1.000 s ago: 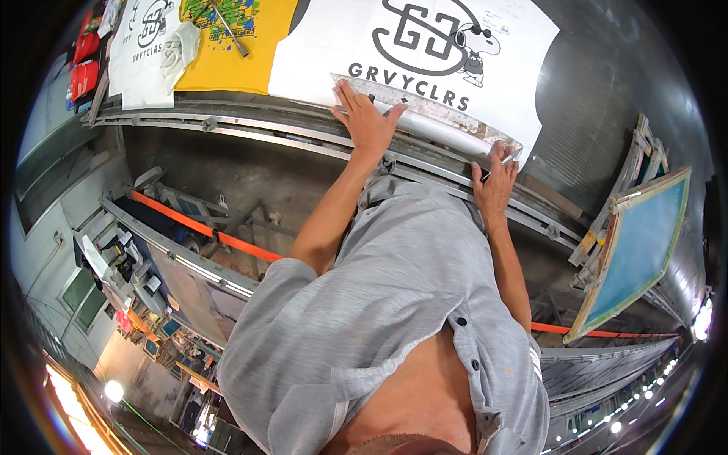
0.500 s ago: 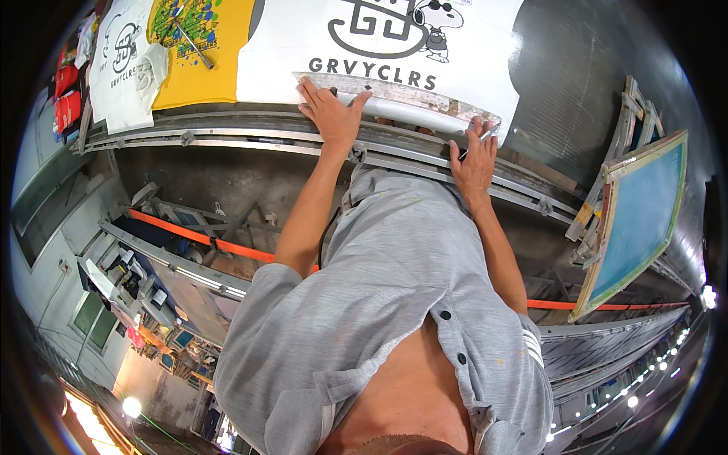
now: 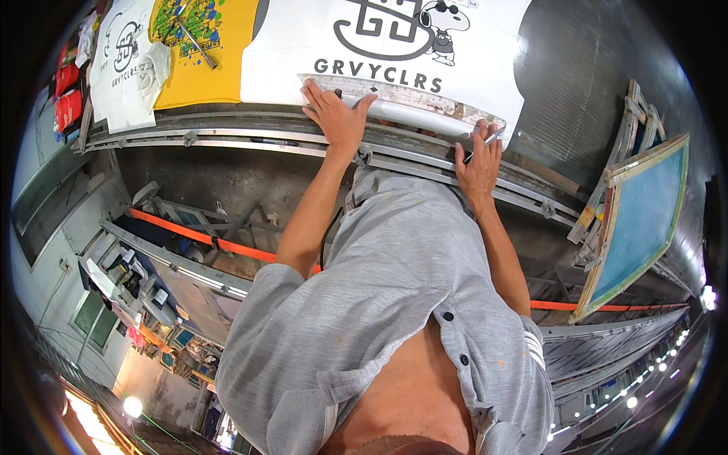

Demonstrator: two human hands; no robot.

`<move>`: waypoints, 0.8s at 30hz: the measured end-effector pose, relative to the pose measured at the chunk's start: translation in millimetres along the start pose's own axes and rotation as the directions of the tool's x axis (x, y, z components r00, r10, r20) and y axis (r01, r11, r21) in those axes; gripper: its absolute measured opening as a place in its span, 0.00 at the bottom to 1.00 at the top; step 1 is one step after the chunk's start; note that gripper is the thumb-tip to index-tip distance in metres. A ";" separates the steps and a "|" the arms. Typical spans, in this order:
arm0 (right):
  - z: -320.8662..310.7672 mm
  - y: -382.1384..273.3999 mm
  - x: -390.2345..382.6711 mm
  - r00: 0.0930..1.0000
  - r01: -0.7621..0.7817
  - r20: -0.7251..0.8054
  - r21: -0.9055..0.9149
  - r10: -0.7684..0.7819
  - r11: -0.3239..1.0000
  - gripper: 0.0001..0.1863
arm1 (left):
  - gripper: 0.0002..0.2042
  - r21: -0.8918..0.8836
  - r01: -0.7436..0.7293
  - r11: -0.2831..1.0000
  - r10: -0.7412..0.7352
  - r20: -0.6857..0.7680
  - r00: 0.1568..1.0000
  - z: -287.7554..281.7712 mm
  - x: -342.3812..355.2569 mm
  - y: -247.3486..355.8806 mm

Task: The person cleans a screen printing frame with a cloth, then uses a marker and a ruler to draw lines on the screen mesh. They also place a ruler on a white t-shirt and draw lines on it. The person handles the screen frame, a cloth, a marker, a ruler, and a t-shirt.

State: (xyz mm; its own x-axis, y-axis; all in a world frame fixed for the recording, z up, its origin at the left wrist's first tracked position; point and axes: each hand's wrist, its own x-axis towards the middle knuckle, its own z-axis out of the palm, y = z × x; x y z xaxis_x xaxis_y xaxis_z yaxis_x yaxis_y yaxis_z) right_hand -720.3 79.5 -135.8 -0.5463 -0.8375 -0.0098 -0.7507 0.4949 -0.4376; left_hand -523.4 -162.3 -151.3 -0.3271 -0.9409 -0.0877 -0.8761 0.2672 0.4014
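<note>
A white printed fabric piece [image 3: 277,57] lies flat on the dark table, with a large black emblem and a cartoon figure on it. Across its near edge runs a long, worn, stained ruler [image 3: 413,97], slanting down to the right. My left hand [image 3: 339,120] is spread over the ruler's left end, fingertips pressing on it. At the right end my right hand [image 3: 478,163] has its fingers on or beside the ruler. A slim silver pen-like tool [image 3: 495,135] pokes out between those fingers; its exact kind is unclear.
To the left lie a yellow printed fabric piece [image 3: 227,80] with a metal-handled tool [image 3: 200,49], a crumpled white cloth [image 3: 155,72] and another white printed piece [image 3: 112,80]. Metal rails [image 3: 409,160] edge the table. A blue-green framed screen [image 3: 637,220] leans at right.
The whole view has shifted a little, so fabric, ruler and hands appear slightly farther right and lower. Both hands keep their places on the ruler.
</note>
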 end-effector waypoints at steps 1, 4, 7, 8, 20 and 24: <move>0.4 -0.1 0.1 1.000 -0.006 0.005 0.007 0.006 1.000 0.22 | 0.42 -0.016 -0.008 1.000 0.008 -0.011 1.000 0.8 0.0 -0.6; -1.1 -2.2 0.8 1.000 -0.013 0.012 0.000 0.013 1.000 0.23 | 0.39 -0.040 -0.010 0.999 0.009 -0.020 1.000 1.8 0.5 -1.0; -2.3 -3.3 1.1 0.999 -0.027 0.017 -0.004 0.027 1.000 0.23 | 0.39 -0.048 0.014 0.999 -0.014 -0.001 1.000 0.2 1.1 2.1; -2.4 -3.3 1.0 0.999 -0.034 0.019 -0.003 0.034 0.999 0.23 | 0.39 -0.050 0.024 0.998 -0.024 0.008 1.000 -0.4 1.3 2.6; -1.4 -2.2 1.3 1.000 -0.017 0.017 -0.023 0.017 1.000 0.22 | 0.40 -0.043 0.033 0.999 -0.033 0.007 0.999 -2.9 2.0 3.4; -2.3 -0.5 0.8 1.000 -0.009 0.007 -0.024 0.009 1.000 0.22 | 0.38 -0.007 0.019 1.000 -0.019 0.003 1.000 -6.7 -0.1 7.8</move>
State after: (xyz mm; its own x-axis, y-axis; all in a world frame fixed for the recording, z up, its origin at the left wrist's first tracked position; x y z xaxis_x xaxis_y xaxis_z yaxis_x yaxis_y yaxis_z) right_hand -721.3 79.2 -133.5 -0.5506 -0.8345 -0.0200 -0.7545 0.5077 -0.4158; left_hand -527.8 -161.5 -142.1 -0.3118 -0.9451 -0.0980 -0.8796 0.2481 0.4060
